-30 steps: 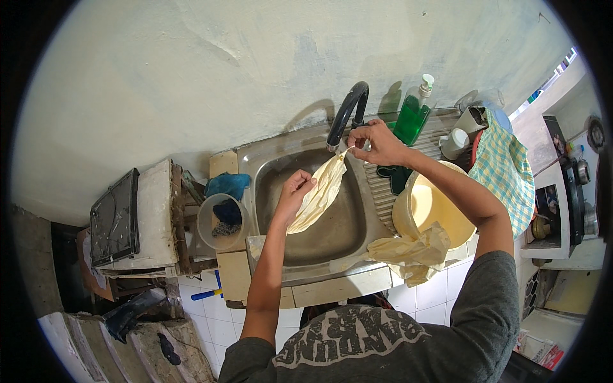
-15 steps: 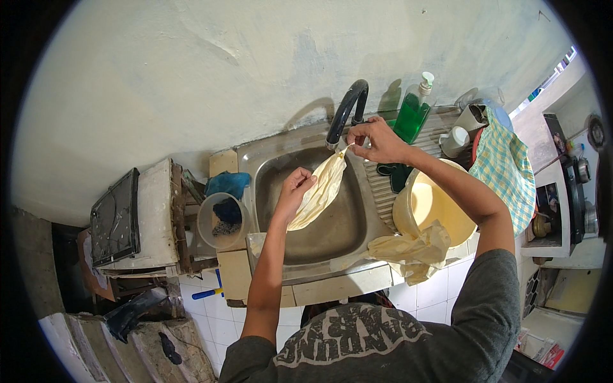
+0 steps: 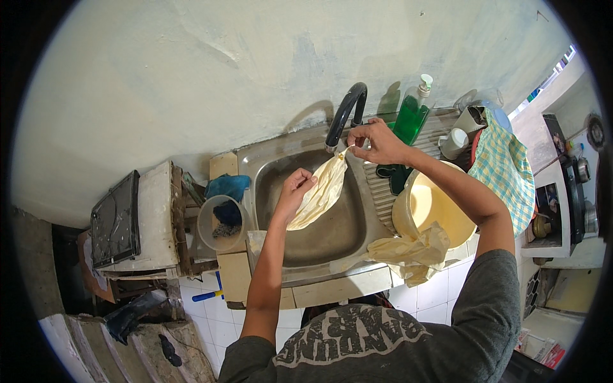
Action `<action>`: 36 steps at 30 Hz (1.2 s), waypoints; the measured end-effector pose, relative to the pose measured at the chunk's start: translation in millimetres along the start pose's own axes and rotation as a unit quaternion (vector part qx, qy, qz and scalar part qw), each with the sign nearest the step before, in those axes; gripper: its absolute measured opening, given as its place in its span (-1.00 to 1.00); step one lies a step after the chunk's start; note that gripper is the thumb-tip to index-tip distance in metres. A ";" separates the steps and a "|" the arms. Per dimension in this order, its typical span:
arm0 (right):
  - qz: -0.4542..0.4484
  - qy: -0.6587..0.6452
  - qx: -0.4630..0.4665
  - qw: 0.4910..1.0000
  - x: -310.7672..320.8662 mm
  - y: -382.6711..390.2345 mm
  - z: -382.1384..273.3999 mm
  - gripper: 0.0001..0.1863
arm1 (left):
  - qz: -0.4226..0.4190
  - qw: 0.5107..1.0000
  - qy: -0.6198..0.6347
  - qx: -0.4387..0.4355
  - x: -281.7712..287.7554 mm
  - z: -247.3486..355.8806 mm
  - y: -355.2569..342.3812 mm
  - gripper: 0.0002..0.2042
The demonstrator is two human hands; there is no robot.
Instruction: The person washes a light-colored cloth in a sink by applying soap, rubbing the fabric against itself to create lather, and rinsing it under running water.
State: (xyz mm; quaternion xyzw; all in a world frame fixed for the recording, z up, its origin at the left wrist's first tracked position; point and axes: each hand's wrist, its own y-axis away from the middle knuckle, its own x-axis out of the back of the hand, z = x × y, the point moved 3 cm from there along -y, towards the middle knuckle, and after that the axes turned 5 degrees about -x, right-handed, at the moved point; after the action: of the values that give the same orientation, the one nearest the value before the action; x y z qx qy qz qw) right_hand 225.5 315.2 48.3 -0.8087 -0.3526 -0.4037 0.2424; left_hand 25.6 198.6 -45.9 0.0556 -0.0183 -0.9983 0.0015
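The crinkled pale-yellow sheet (image 3: 324, 191) hangs over the sink basin (image 3: 319, 254), stretched on a slant from the basin's left-middle area up toward its upper right corner; whether it is cloth or plastic cannot be told. The left hand (image 3: 294, 195), above the left part of the basin, grasps the sheet's left edge with thumb and bent fingers, so most of the sheet lies to the right of these fingers and its broad lower end drops below them. The right hand (image 3: 378, 143), just beyond the basin's upper right corner, pinches the narrow upper tip between thumb and forefinger, and the sheet falls away down and left from that grip. The black faucet (image 3: 350, 108) arches over the basin's far edge, its spout close to the pinched tip. Right of the basin stand a pale-yellow bucket (image 3: 402, 214) and, farther back, a pump bottle (image 3: 412, 120) of green liquid. A second crumpled yellow sheet (image 3: 408, 255) drapes beside the basin's near right corner, touching the bucket.
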 end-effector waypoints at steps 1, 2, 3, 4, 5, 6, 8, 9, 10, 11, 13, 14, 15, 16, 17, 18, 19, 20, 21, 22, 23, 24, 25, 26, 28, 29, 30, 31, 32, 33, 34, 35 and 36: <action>-0.001 0.001 0.000 1.000 0.0 -0.5 -0.1 -0.90 | -0.003 1.000 -0.004 -0.001 1.3 -0.8 -0.6 -0.89; 0.000 0.000 0.002 1.000 -0.2 -0.2 -0.3 -0.90 | -0.006 1.000 -0.007 -0.002 1.2 -0.7 -0.8 -0.89; 0.000 -0.001 0.003 1.000 -0.2 -0.1 -0.8 -0.90 | -0.007 1.000 -0.004 -0.001 1.0 -0.8 -0.7 -0.89; 0.000 -0.002 0.005 1.000 -0.5 0.1 -0.9 -0.90 | -0.008 1.000 0.000 0.001 0.8 -0.8 -0.4 -0.89; 0.000 -0.004 0.007 1.000 -0.8 0.3 -0.8 -0.90 | -0.009 1.000 0.004 0.002 0.6 -0.3 -0.3 -0.89; 0.000 -0.006 0.009 1.000 -1.3 0.5 -0.7 -0.90 | -0.009 1.000 0.002 0.002 0.9 -0.5 -0.1 -0.89; -0.002 -0.007 0.010 1.000 -1.7 0.7 -0.8 -0.90 | -0.009 1.000 -0.002 0.001 1.3 -0.7 0.1 -0.89; -0.004 -0.007 0.009 1.000 -1.7 0.8 -0.9 -0.90 | -0.008 1.000 0.000 0.002 1.5 -0.6 0.1 -0.89; -0.006 -0.007 0.009 1.000 -1.8 0.9 -1.0 -0.90 | -0.008 1.000 0.001 0.002 1.7 -0.4 0.1 -0.90; -0.012 -0.024 0.002 1.000 -2.1 0.3 -0.7 -0.90 | -0.007 1.000 0.003 0.003 2.2 0.1 -0.1 -0.90; -0.024 -0.058 -0.012 0.998 -3.0 -0.5 0.3 -0.91 | -0.007 1.000 0.003 0.006 3.4 -0.2 -0.7 -0.90; -0.020 -0.054 -0.007 0.998 -3.3 -0.6 -0.2 -0.91 | -0.007 1.000 0.002 0.008 4.4 -0.7 -0.8 -0.90; -0.015 -0.050 -0.003 0.999 -3.7 -0.4 -0.7 -0.91 | -0.007 1.000 -0.001 0.008 5.2 -1.0 -1.0 -0.90; -0.011 -0.046 0.001 0.999 -4.0 -0.3 -1.0 -0.91 | -0.007 1.000 -0.004 0.007 5.9 -1.2 -1.2 -0.90; -0.005 -0.041 0.010 0.999 -4.0 -0.1 -0.6 -0.91 | -0.007 1.000 -0.007 0.007 5.9 -1.4 -1.5 -0.91; 0.000 -0.036 0.019 0.999 -4.0 0.0 0.0 -0.91 | -0.008 1.000 -0.005 0.008 5.7 -1.7 -1.7 -0.91; 0.006 -0.032 0.027 0.999 -3.9 0.1 0.5 -0.91 | -0.010 1.000 -0.002 0.009 5.4 -1.9 -1.8 -0.91; 0.004 -0.040 0.028 0.999 -3.9 -0.2 0.8 -0.90 | -0.010 1.000 0.000 0.011 5.4 -2.0 -1.8 -0.91; 0.003 -0.049 0.030 0.998 -3.9 -0.5 1.0 -0.90 | -0.011 1.000 0.000 0.010 5.3 -1.8 -1.8 -0.91; 0.001 -0.057 0.031 0.998 -4.0 -0.7 1.2 -0.90 | -0.011 1.000 0.001 0.009 5.2 -1.7 -1.8 -0.91; 0.004 -0.056 0.033 0.998 -3.9 -0.5 1.8 -0.90 | -0.012 1.000 0.002 0.008 4.7 -1.7 -2.4 -0.91; 0.007 -0.055 0.036 0.998 -3.9 -0.5 2.3 -0.89 | -0.013 1.000 0.005 0.010 4.2 -1.9 -2.9 -0.91; 0.010 -0.053 0.039 0.998 -3.9 -0.2 2.9 -0.89 | -0.013 1.000 0.008 0.012 3.6 -2.1 -3.3 -0.91; 0.007 -0.064 0.031 0.997 -3.7 -0.8 1.9 -0.89 | -0.012 1.000 0.011 0.013 4.0 -1.9 -3.3 -0.91; 0.002 -0.087 0.017 0.996 -3.7 -1.8 -0.4 -0.89 | -0.010 1.000 0.003 0.007 6.0 -2.1 -3.4 -0.90; 0.004 -0.085 0.021 0.996 -3.3 -1.5 0.0 -0.89 | -0.010 1.000 0.000 0.004 5.6 -1.8 -4.0 -0.90; 0.005 -0.084 0.025 0.996 -3.0 -1.3 0.5 -0.89 | -0.010 1.000 -0.003 0.004 5.2 -1.6 -4.4 -0.90; 0.007 -0.082 0.029 0.996 -2.7 -1.1 0.8 -0.89 | -0.010 1.000 -0.005 0.005 4.8 -1.4 -4.8 -0.90; 0.008 -0.083 0.027 0.996 -2.7 -1.3 0.7 -0.89 | -0.009 1.000 -0.008 0.005 4.8 -0.9 -4.8 -0.90; 0.008 -0.083 0.026 0.996 -2.8 -1.5 0.5 -0.89 | -0.009 1.000 -0.008 0.001 4.9 -0.6 -4.8 -0.90; 0.009 -0.084 0.024 0.996 -2.9 -1.6 0.2 -0.89 | -0.009 1.000 -0.008 -0.003 5.1 -0.6 -4.9 -0.90; 0.010 -0.087 0.023 0.996 -2.4 -1.6 -0.4 -0.88 | -0.009 1.000 -0.008 -0.006 5.0 -0.7 -5.2 -0.90; 0.011 -0.089 0.022 0.996 -1.7 -1.6 -1.2 -0.88 | -0.010 1.000 -0.005 -0.002 5.3 -1.3 -5.4 -0.91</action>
State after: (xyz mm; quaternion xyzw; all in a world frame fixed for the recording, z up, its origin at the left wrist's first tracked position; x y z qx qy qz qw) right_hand 223.0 314.8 47.7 -0.8397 -0.3729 -0.3193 0.2319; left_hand 20.4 204.0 -48.0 0.0508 -0.0153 -0.9985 -0.0089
